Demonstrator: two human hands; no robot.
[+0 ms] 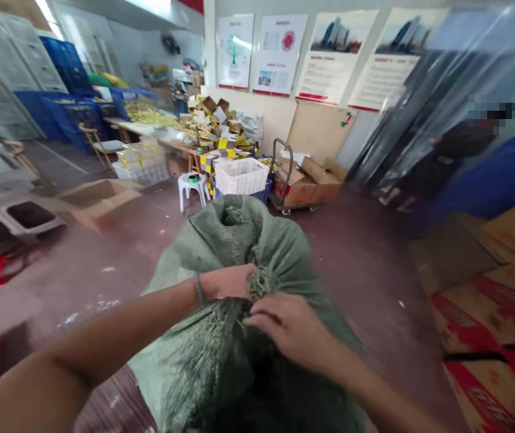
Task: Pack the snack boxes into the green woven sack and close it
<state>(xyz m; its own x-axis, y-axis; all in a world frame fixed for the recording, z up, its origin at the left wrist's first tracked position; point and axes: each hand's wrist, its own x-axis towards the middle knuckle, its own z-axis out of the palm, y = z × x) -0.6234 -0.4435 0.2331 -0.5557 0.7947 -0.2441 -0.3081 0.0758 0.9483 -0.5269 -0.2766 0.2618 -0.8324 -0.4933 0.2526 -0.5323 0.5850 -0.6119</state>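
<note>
Green woven sack stands on the floor, its frayed mouth bunched. Left hand grips the gathered neck; right hand pinches loose strands beside it. Judged: closing; next needs tighter twisting.

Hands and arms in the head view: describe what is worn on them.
Both forearms are bare, with no sleeves in view. The left hand has a thin greyish band round its wrist. The right hand wears no glove, and no ring or watch shows.
</note>
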